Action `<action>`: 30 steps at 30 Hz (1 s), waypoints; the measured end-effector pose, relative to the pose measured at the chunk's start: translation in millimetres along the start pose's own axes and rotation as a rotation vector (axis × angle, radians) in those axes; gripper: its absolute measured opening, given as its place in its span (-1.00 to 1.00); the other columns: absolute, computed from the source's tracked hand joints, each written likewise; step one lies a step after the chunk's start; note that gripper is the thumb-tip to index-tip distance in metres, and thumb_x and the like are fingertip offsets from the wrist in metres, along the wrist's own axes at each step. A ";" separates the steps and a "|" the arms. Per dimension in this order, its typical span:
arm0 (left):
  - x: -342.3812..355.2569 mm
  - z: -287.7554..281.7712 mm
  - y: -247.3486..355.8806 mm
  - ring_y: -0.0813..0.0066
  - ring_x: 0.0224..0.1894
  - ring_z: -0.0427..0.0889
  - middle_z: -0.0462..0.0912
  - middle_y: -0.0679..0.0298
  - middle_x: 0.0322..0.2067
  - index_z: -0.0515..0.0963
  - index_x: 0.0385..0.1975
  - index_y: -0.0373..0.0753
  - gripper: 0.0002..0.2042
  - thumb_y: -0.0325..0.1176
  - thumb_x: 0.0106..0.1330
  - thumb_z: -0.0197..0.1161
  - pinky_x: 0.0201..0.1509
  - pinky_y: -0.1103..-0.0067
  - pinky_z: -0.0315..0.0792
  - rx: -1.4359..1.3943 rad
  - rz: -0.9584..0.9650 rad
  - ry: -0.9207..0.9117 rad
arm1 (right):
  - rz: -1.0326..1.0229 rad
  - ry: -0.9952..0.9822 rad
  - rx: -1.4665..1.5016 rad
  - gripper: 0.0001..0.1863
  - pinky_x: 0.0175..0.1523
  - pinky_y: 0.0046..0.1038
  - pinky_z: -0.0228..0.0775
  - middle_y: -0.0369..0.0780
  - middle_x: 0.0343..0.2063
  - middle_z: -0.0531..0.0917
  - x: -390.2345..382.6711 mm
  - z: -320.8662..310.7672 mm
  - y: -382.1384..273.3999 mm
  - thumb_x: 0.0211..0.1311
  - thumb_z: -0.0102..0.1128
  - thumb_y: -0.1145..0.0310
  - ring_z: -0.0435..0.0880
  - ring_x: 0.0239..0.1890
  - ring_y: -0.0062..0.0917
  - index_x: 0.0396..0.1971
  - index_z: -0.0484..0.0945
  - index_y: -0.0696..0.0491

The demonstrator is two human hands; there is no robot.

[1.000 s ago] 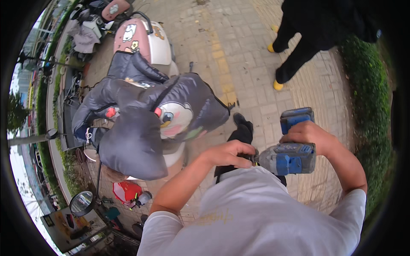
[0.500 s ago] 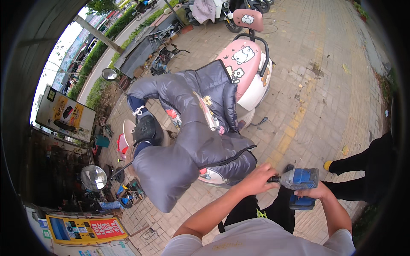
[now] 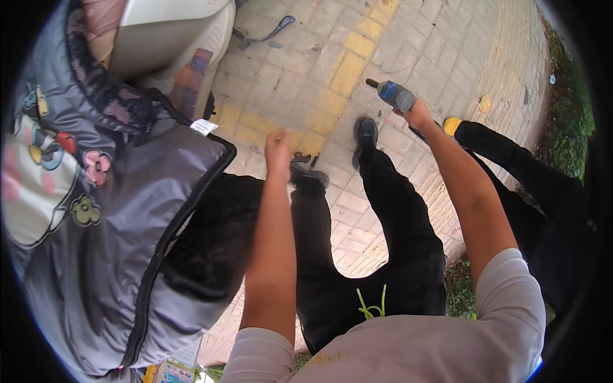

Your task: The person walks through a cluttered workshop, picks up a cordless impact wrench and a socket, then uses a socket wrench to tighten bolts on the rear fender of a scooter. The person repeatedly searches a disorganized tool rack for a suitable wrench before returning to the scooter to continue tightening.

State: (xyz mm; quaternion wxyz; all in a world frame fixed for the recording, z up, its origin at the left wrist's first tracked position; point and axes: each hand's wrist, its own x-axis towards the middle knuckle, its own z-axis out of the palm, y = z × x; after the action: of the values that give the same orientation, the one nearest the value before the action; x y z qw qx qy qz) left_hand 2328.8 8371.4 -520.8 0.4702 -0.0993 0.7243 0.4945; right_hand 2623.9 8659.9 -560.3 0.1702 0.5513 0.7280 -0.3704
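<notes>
My right hand [image 3: 418, 117] grips a blue and grey cordless impact wrench [image 3: 394, 96], its dark round tip pointing left and away from me over the pavement. My left hand [image 3: 278, 152] hangs apart from it with the fingers curled in; whether anything is inside is hidden. To its left spreads a grey padded scooter cover [image 3: 172, 166] with flower patches, a black edge and black plush lining. Beyond the cover stands the cream scooter body [image 3: 169, 41], partly out of view.
A dark lever [image 3: 278, 27] juts from the scooter low over the paving [image 3: 300, 70]. Small dark pieces [image 3: 301, 157] lie by my left shoe. Another person's black-clad leg [image 3: 501, 145] with a yellow shoe [image 3: 452, 126] is close on my right, near a green hedge [image 3: 568, 121].
My view has swung down and right, so the scooter now fills the left side. My left hand has come off the wrench's front end. The right hand has carried the wrench outward.
</notes>
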 end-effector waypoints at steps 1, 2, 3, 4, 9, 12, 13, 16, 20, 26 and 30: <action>23.4 -31.6 -17.0 0.68 -0.64 0.28 0.40 0.42 -0.56 0.51 -0.14 -0.21 -0.77 -0.26 0.30 0.24 -0.61 0.67 0.24 0.029 0.022 0.045 | -0.109 0.008 0.059 -0.46 0.01 -0.29 0.45 -0.02 -0.21 0.68 22.7 15.2 11.7 -0.07 0.46 0.11 0.64 -0.11 -0.20 -0.07 0.58 0.05; 44.3 -65.7 -31.1 0.69 -0.67 0.25 0.37 0.44 -0.59 0.52 -0.14 -0.22 -0.75 -0.24 0.28 0.26 -0.62 0.67 0.23 0.043 -0.036 0.116 | -0.170 -0.006 0.114 -0.44 0.04 -0.34 0.43 -0.05 -0.17 0.67 45.7 28.0 18.6 -0.07 0.49 0.11 0.64 -0.10 -0.28 -0.05 0.57 0.05; 62.8 -103.3 -41.4 0.69 -0.67 0.24 0.37 0.45 -0.58 0.53 -0.13 -0.21 -0.73 -0.22 0.27 0.29 -0.63 0.67 0.21 0.130 -0.120 0.182 | -0.239 -0.030 0.168 -0.43 0.08 -0.37 0.40 -0.13 -0.13 0.66 66.2 39.3 23.5 -0.02 0.47 0.18 0.60 -0.08 -0.35 0.01 0.53 0.06; 76.0 -138.3 -52.5 0.70 -0.66 0.25 0.37 0.44 -0.58 0.53 -0.12 -0.21 -0.71 -0.21 0.26 0.30 -0.63 0.67 0.21 0.250 -0.098 0.213 | -0.259 -0.109 0.207 -0.42 0.12 -0.39 0.37 -0.21 -0.09 0.64 87.5 48.4 25.9 0.04 0.45 0.25 0.57 -0.06 -0.42 0.08 0.49 0.07; 140.8 -208.1 -120.9 0.55 -0.58 0.35 0.42 0.35 -0.62 0.62 -0.25 -0.27 -0.76 -0.26 0.18 0.34 -0.45 0.55 0.34 0.891 0.105 -0.111 | -0.021 -0.443 0.431 -0.58 -0.06 -0.44 0.43 -0.31 -0.32 0.62 192.9 82.6 29.3 0.03 0.47 0.17 0.55 -0.29 -0.55 -0.14 0.58 0.03; 172.2 -185.6 -180.9 0.24 -0.36 0.65 0.67 0.05 -0.43 0.64 -0.36 -0.34 -0.72 -0.21 0.12 0.37 -0.24 0.46 0.49 0.993 0.020 -0.208 | -0.029 -0.547 0.566 -0.56 -0.13 -0.47 0.45 -0.34 -0.40 0.60 235.6 82.8 26.4 0.00 0.49 0.10 0.54 -0.37 -0.60 -0.23 0.56 0.05; 181.3 -179.0 -197.1 0.42 -0.39 0.58 0.65 0.18 -0.46 0.61 -0.36 -0.37 -0.73 -0.23 0.18 0.34 -0.28 0.50 0.45 1.089 -0.044 -0.256 | -0.036 -0.509 0.519 -0.49 -0.15 -0.46 0.47 -0.35 -0.40 0.59 242.9 80.7 19.9 -0.02 0.49 0.03 0.56 -0.37 -0.58 -0.19 0.56 0.06; 193.0 -168.5 -226.0 0.37 -0.27 0.58 0.63 0.21 -0.36 0.59 -0.30 -0.31 -0.81 -0.33 0.20 0.26 -0.14 0.50 0.44 0.835 -0.231 -0.314 | 0.134 -0.203 -0.310 -0.47 -0.14 -0.36 0.48 -0.15 -0.30 0.66 243.0 70.7 -28.2 0.05 0.40 0.04 0.62 -0.32 -0.37 -0.18 0.56 0.20; 179.0 -180.5 -212.5 0.36 -0.14 0.58 0.51 0.28 -0.29 0.45 -0.12 -0.27 -0.77 -0.49 0.22 0.16 -0.02 0.43 0.48 0.158 -0.414 -0.241 | -0.671 -0.442 -0.852 -0.53 -0.24 -0.20 0.42 0.08 -0.54 0.59 202.1 120.5 -136.6 -0.01 0.34 0.10 0.63 -0.41 -0.16 -0.52 0.58 0.32; 125.8 -193.9 -171.7 0.34 0.00 0.56 0.52 0.22 -0.12 0.36 0.06 -0.31 -0.67 -0.52 0.30 0.14 0.10 0.45 0.45 -0.112 -0.256 -0.072 | -1.158 -1.189 -0.885 -0.47 -0.24 -0.21 0.46 -0.09 -0.52 0.65 90.0 341.7 -204.5 -0.10 0.39 -0.05 0.64 -0.41 -0.25 -0.45 0.65 0.20; 122.3 -200.9 -172.4 0.47 -0.12 0.60 0.61 0.24 -0.16 0.44 0.02 -0.25 -0.71 -0.33 0.36 0.20 0.01 0.55 0.46 -0.094 -0.086 0.093 | -1.050 -0.911 -0.811 -0.68 -0.14 -0.27 0.53 -0.18 -0.28 0.72 52.2 429.2 -178.9 -0.02 0.36 0.17 0.70 -0.18 -0.30 -0.28 0.70 0.04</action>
State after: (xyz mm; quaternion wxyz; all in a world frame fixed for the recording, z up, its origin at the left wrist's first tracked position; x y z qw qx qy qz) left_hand 2250.8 8163.4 -709.6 0.4516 -0.1751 0.7165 0.5020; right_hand 2371.3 8362.1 -818.2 0.4410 -0.1731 0.8290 -0.2972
